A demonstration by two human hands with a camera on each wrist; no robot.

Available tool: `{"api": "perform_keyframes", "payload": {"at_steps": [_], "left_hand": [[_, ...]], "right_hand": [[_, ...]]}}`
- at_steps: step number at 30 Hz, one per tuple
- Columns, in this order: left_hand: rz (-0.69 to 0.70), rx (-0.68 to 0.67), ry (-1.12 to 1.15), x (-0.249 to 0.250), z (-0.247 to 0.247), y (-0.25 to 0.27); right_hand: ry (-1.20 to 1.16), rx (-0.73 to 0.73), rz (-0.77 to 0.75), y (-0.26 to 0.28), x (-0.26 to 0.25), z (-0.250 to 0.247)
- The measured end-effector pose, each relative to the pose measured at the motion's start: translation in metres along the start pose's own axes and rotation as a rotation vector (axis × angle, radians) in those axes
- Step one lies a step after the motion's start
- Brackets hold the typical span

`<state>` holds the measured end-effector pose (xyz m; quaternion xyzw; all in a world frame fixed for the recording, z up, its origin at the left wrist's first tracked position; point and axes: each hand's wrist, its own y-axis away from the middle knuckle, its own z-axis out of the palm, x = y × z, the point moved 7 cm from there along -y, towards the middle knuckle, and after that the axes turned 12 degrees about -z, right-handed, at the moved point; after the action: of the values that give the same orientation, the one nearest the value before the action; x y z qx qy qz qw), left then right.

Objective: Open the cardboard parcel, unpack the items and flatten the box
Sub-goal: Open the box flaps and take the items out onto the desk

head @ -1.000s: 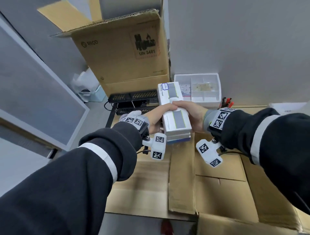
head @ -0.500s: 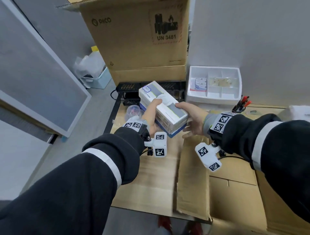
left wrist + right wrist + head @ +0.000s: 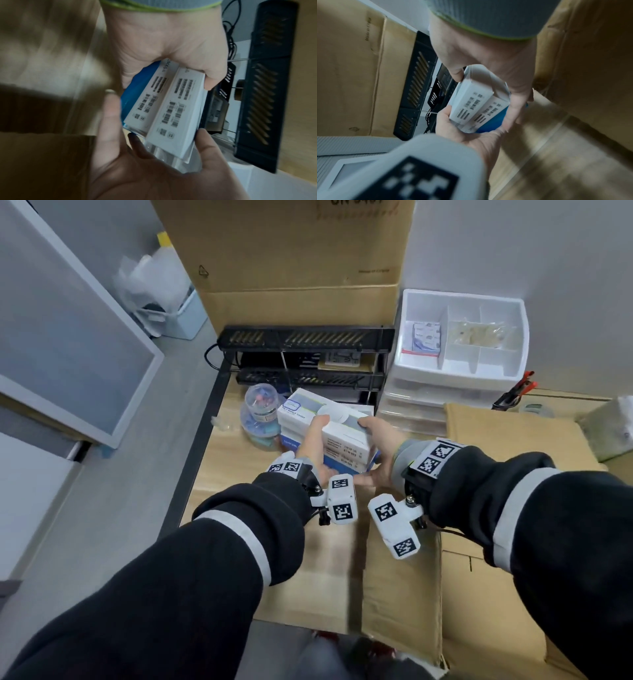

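A stack of white and blue boxes (image 3: 329,428) with barcode labels (image 3: 173,108) is held between both hands, low over the wooden table (image 3: 219,474), just in front of the black rack. My left hand (image 3: 313,441) grips the stack's near left side, thumb on top. On the right end, my right hand (image 3: 380,440) curls round the stack with fingers under it. In the right wrist view the stack (image 3: 476,102) shows the same two-sided grip. The opened cardboard parcel (image 3: 400,577) lies below my wrists with its flaps spread.
A clear plastic jar (image 3: 260,412) of small coloured items stands just left of the stack. Behind it are a black two-tier rack (image 3: 308,340), white drawers (image 3: 459,337) and a tall cardboard box (image 3: 291,251) against the wall. The table's left edge (image 3: 202,453) is close.
Both hands have carried the stack from above the parcel forward, left and down towards the table beside the jar. The grip on both ends is unchanged.
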<state>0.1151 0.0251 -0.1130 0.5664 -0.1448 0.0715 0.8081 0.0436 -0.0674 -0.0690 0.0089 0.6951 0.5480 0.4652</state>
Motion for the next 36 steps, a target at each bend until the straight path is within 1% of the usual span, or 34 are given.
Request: {"api": "perform_keyframes", "payload": {"at_steps": [3, 6, 9, 14, 18, 23, 27, 36], "left_hand": [[0.036, 0.024, -0.018, 0.006, -0.003, -0.013], [0.063, 0.043, -0.024, 0.007, -0.001, -0.021], [0.055, 0.064, -0.018, 0.0, 0.001, -0.027], [-0.002, 0.107, -0.054, -0.013, 0.008, -0.031], [0.017, 0.123, -0.008, -0.016, 0.006, -0.036], [0.075, 0.129, 0.076, -0.015, -0.007, -0.041], [0.104, 0.132, 0.063, -0.011, -0.015, -0.04], [0.055, 0.164, 0.033, -0.023, -0.032, -0.05]], "right_hand": [[-0.011, 0.06, -0.017, -0.013, -0.001, -0.002], [0.004, 0.089, -0.003, -0.026, 0.001, -0.004], [0.058, 0.1, -0.016, -0.028, -0.001, -0.01], [0.156, 0.123, -0.044, -0.031, -0.009, -0.025], [0.181, 0.126, -0.051, -0.031, -0.01, -0.028], [0.191, 0.119, -0.065, -0.032, -0.008, -0.021], [0.177, 0.117, -0.061, -0.031, -0.002, -0.016], [0.236, 0.081, -0.006, -0.038, 0.013, -0.01]]}}
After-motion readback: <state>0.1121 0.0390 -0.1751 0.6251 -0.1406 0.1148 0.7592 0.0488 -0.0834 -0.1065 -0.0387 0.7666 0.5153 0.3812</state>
